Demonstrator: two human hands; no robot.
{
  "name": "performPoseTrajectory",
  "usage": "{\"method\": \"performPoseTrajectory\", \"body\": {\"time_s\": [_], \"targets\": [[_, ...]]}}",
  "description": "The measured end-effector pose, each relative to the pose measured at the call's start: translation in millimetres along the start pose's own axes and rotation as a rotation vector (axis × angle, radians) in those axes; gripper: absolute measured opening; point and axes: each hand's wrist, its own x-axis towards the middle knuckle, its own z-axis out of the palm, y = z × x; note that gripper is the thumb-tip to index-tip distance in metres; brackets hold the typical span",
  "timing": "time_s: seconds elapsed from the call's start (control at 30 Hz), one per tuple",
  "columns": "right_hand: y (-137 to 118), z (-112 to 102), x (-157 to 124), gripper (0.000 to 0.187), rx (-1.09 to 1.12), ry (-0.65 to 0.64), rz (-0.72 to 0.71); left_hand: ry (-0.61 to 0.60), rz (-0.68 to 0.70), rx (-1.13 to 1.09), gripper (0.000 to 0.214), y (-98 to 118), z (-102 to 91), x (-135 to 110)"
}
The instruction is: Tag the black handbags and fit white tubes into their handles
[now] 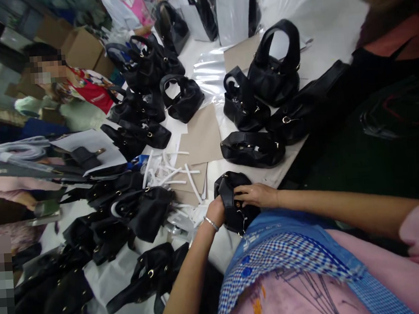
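A small black handbag [242,216] with gold-coloured fittings is at the table edge, close against my apron. My left hand [217,210], with a bracelet at the wrist, reaches in at the bag's left side. Its fingers are hidden behind the black strap or inside the bag, so their grip does not show. From the right, my right hand [257,195] lies over the top of the bag, its bent fingers gripping the edge by the strap. Just beyond lies another black handbag [253,148] on its side.
White strips [164,171] and brown card [203,133] lie mid-table. Black handbags [151,212] crowd the left; more, including an upright handbag [277,70], stand ahead. A person in a red apron [94,94] is across the table; another person [394,46] is close at right.
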Motion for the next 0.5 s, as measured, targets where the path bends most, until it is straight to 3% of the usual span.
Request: {"method": "performPoseTrajectory", "body": {"time_s": [0.07,0.13,0.23,0.3,0.4,0.5], "targets": [[4.2,0.5,2.9,0.035,0.060,-0.020,-0.029,0.060,-0.045,-0.009,0.018,2.6,-0.5,-7.2],[6.1,1.0,4.9,0.036,0.095,-0.039,-0.031,0.195,-0.106,-0.028,0.018,5.7,1.6,-20.5],[7.7,1.5,6.6,0.035,0.067,-0.061,-0.047,0.448,-0.295,-0.108,0.028,10.3,12.5,-43.6],[10.2,2.1,7.7,0.031,0.020,-0.067,-0.097,0.554,-0.441,-0.242,0.039,12.0,24.1,-53.8],[16.6,3.6,11.1,0.028,-0.032,-0.097,-0.175,0.626,-0.530,-0.440,0.044,11.0,39.3,-56.0],[21.9,4.8,17.6,0.027,-0.002,-0.167,-0.183,0.663,-0.543,-0.441,0.051,8.8,43.1,-47.9]]}}
